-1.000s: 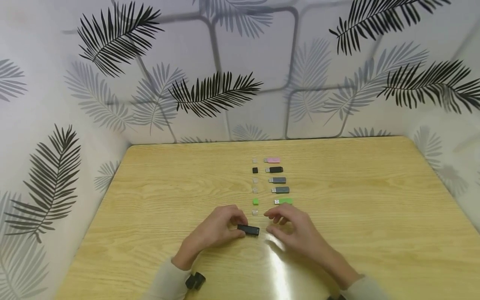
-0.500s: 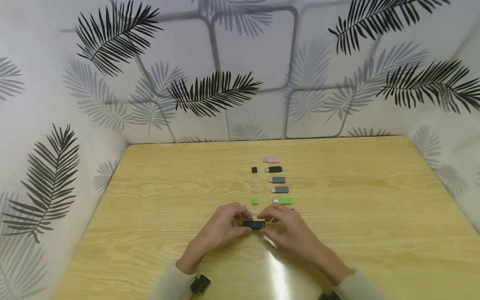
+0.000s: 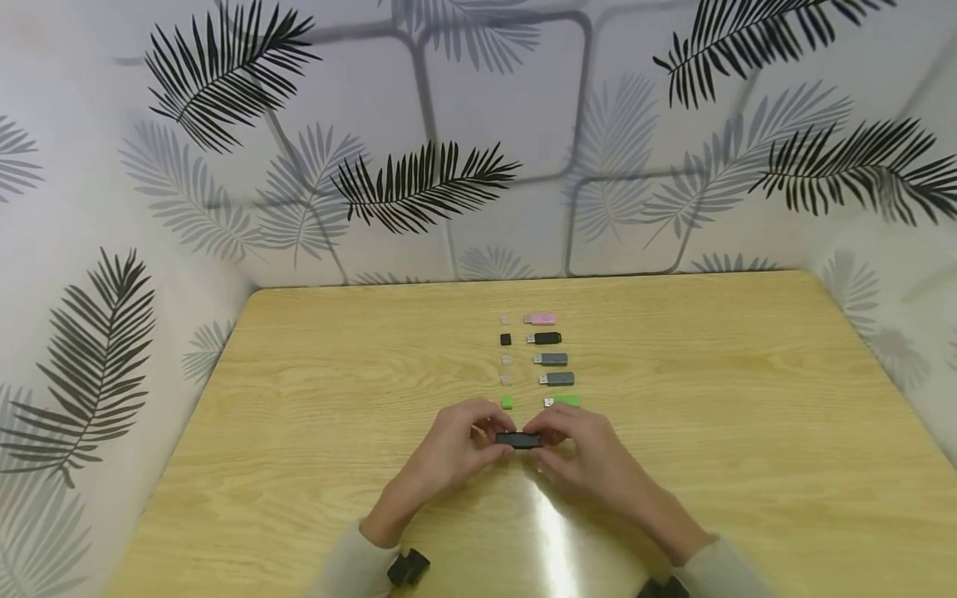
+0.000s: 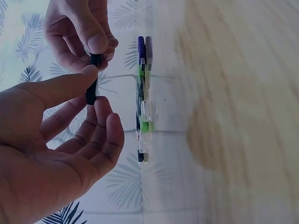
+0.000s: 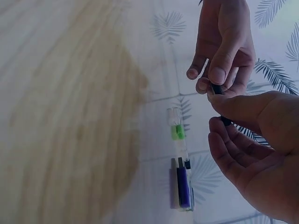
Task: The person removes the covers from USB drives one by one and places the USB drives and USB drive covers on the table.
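A black USB stick [image 3: 518, 440] is held above the table, lying roughly level between both hands. My left hand [image 3: 456, 440] pinches its left end between thumb and fingers. At the other end, the thumb and fingers of my right hand [image 3: 586, 448] grip the stick. In the left wrist view the black USB stick [image 4: 91, 99] shows as a narrow dark bar, and the fingertips of both hands nearly meet on it. Much of the USB stick [image 5: 226, 121] is hidden by fingers in the right wrist view.
Beyond the hands stands a column of uncapped USB sticks: pink [image 3: 542, 319], black [image 3: 548, 338], two grey ones [image 3: 555, 360] and a green one [image 3: 566, 400]. Left of them runs a column of small caps, including black [image 3: 505, 339] and green [image 3: 507, 402]. A patterned wall [image 3: 508, 241] backs the wooden table [image 3: 336, 349].
The black USB stick has moved right and slightly away in my left hand. My right hand has come in and taken hold of its right end.
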`<state>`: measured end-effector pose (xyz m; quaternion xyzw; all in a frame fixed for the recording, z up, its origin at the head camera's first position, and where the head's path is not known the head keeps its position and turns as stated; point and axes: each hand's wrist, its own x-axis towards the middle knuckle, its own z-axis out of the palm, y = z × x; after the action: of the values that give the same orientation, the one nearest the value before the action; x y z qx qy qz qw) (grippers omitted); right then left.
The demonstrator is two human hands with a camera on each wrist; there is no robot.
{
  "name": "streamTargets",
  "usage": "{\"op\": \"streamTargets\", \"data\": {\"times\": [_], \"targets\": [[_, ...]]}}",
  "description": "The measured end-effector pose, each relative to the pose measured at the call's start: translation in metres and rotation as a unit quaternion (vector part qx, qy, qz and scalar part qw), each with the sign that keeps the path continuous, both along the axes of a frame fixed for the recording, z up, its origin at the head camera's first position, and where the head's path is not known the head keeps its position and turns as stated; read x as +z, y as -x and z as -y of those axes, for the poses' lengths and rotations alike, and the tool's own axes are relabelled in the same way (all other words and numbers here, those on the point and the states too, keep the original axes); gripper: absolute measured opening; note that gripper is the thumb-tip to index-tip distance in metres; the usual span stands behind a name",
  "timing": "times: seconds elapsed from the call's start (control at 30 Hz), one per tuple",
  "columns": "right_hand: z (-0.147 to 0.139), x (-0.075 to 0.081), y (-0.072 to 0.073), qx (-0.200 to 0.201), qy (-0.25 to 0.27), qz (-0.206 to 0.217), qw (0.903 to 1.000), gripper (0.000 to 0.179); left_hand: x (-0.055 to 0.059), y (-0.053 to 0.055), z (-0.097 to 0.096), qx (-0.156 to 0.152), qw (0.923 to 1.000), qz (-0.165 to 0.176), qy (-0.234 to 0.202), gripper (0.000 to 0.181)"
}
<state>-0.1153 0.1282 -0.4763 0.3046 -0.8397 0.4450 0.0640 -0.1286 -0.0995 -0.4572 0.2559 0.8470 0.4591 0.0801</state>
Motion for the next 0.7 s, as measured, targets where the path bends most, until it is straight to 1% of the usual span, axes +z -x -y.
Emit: {"op": "streamTargets", "data": {"times": [0.13, 0.23, 0.33, 0.4, 0.6, 0.7], "targets": [[-0.005, 0.003, 0.001, -0.009, 0.006, -0.018, 0.9998, 0.033, 0.001, 0.002, -0.003, 0.005, 0.9992, 0.028, -0.028, 0.018], [-0.007, 0.005, 0.002, -0.016, 0.011, -0.01, 0.9998, 0.032, 0.001, 0.004, -0.005, 0.005, 0.998, 0.048, -0.04, 0.015], [-0.009, 0.007, 0.002, -0.02, 0.022, 0.001, 0.9995, 0.031, -0.001, 0.005, -0.007, 0.004, 0.9969, 0.059, -0.051, 0.013], [-0.01, 0.008, 0.002, -0.022, 0.027, 0.002, 0.9994, 0.031, -0.002, 0.006, -0.008, 0.007, 0.9961, 0.062, -0.062, 0.013], [-0.014, 0.011, 0.006, -0.023, 0.031, -0.014, 0.9991, 0.03, -0.002, 0.008, -0.01, 0.018, 0.993, 0.065, -0.097, 0.016], [-0.015, 0.013, 0.007, -0.026, 0.03, -0.01, 0.9992, 0.028, 0.0, 0.008, -0.011, 0.017, 0.9915, 0.065, -0.111, 0.017]]}}
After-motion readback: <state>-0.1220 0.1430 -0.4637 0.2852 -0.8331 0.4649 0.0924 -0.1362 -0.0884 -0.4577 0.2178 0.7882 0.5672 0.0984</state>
